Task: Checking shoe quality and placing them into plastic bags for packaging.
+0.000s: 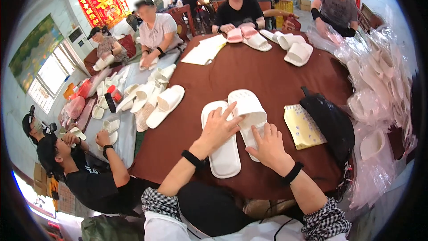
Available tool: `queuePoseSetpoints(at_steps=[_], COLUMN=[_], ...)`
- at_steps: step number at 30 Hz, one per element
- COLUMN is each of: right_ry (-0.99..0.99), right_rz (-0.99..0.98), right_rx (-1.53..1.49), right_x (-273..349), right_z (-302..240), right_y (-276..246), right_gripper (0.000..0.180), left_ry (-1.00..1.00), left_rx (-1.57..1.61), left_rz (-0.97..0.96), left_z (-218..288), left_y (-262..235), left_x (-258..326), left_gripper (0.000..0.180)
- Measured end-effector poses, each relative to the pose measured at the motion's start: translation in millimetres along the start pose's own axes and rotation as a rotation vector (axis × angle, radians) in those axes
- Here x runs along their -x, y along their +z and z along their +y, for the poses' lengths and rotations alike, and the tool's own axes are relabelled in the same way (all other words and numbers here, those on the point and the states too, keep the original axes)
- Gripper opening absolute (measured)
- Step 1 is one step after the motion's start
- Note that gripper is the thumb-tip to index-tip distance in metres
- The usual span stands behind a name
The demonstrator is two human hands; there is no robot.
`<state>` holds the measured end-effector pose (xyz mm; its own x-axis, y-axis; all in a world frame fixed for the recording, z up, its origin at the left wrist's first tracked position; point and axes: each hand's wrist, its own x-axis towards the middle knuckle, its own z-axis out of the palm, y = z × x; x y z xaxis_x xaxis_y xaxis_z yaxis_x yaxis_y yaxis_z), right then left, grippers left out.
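Observation:
A pair of white open-toe slippers lies side by side in front of me on the brown-covered table [200, 78]. Across the left slipper [224, 160] reaches my left hand [220, 127], fingers spread, the fingertips at the strap of the right slipper [246, 102]. That strap is wide and white. Resting over the right slipper's insole and near edge is my right hand [269, 145], its fingers stretched out and apart. Neither hand grips anything. My hands cover parts of both slippers, including most of the left one's strap.
A yellow printed sheet [304, 126] and a black bag [329, 127] lie to the right, beside clear plastic bags of slippers [374, 93]. More white slippers [166, 106] are heaped at left. Co-workers sit around the tables; one across handles a pink-and-white slipper [234, 35].

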<state>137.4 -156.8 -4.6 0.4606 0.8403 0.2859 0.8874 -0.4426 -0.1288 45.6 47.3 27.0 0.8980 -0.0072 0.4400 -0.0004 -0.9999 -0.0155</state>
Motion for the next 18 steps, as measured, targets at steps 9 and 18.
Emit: queuePoseSetpoints(at_steps=[9,18], right_ry=[-0.026,0.121], right_rz=[0.094,0.412], right_rx=[-0.132,-0.879], right_x=[2,-25], right_z=[-6,29], right_y=[-23,-80], right_gripper=[0.056,0.014], left_ry=[0.011,-0.031], left_rx=[-0.076,-0.055], left_rz=[-0.102,-0.081], left_z=[4,8], left_y=[-13,-12], left_x=[-4,-1], left_gripper=[0.050,0.044])
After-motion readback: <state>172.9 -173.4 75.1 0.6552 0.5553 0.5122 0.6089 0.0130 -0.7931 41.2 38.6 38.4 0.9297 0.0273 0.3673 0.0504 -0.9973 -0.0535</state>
